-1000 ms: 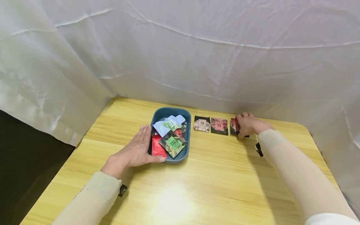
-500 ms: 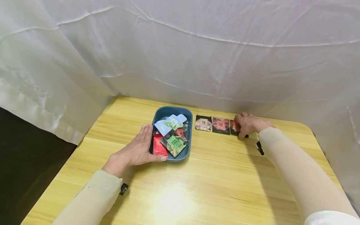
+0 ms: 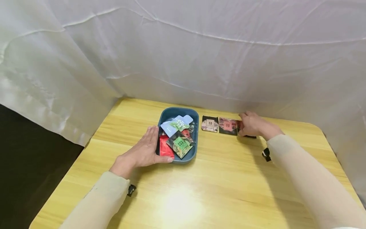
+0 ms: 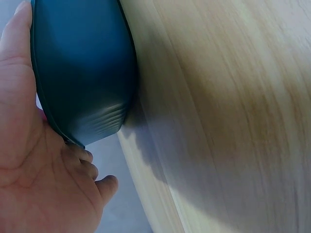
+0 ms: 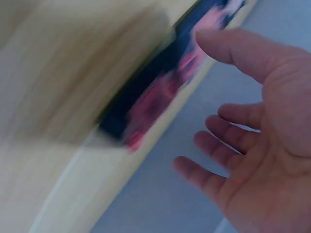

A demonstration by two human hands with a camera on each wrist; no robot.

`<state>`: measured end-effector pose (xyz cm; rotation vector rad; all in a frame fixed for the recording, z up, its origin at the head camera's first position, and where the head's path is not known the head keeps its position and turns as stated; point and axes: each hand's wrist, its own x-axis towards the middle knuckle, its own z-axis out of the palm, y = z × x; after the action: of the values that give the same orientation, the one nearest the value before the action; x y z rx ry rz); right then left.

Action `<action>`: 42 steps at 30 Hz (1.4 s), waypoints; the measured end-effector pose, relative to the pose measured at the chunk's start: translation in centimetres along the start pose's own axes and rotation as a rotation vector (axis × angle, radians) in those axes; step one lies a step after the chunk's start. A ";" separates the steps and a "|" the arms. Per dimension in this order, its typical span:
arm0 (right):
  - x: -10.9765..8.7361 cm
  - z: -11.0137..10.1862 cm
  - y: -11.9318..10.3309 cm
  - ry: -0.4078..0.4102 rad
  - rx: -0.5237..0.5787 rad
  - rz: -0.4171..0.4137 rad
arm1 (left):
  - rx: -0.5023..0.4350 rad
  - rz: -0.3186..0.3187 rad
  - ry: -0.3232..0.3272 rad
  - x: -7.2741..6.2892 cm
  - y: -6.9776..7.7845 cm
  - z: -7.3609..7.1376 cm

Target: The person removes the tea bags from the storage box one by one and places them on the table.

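Yellow wood-grain tabletop (image 3: pixel 223 184) before white cloth (image 3: pixel 183 63) | left hand (image 3: pixel 143 152): straight fingers along the blue rounded-rectangular tray (image 3: pixel 196 140) | right hand (image 3: pixel 254 125): relaxed, gripping nothing, over the square black-and-red packet (image 5: pixel 155 99) ending the row | best nudged flat with light fingertips, edges level | since a second ago, its gap to the square black-and-pink packet (image 3: pixel 227 126) has closed

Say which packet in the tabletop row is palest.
The flat square cream and black packet, nearest the blue plastic tray; the middle packet and right-end packet are red and black.
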<state>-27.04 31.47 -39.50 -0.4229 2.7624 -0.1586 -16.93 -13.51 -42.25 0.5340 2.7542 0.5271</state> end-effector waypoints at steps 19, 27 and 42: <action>-0.1 1.6 -18.4 0.138 -0.129 -0.443 | -0.029 -0.010 -0.024 0.6 0.2 0.0; 1.0 3.5 -21.2 0.054 -0.227 -0.490 | -0.027 -0.008 -0.023 0.7 0.1 0.0; 2.4 5.0 -22.1 0.140 -0.371 -0.362 | -0.040 -0.005 -0.015 0.9 0.0 0.2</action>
<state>-21.44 9.50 -41.44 -1.0441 2.8242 0.2528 -17.69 -13.13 -42.59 0.5200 2.7239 0.5730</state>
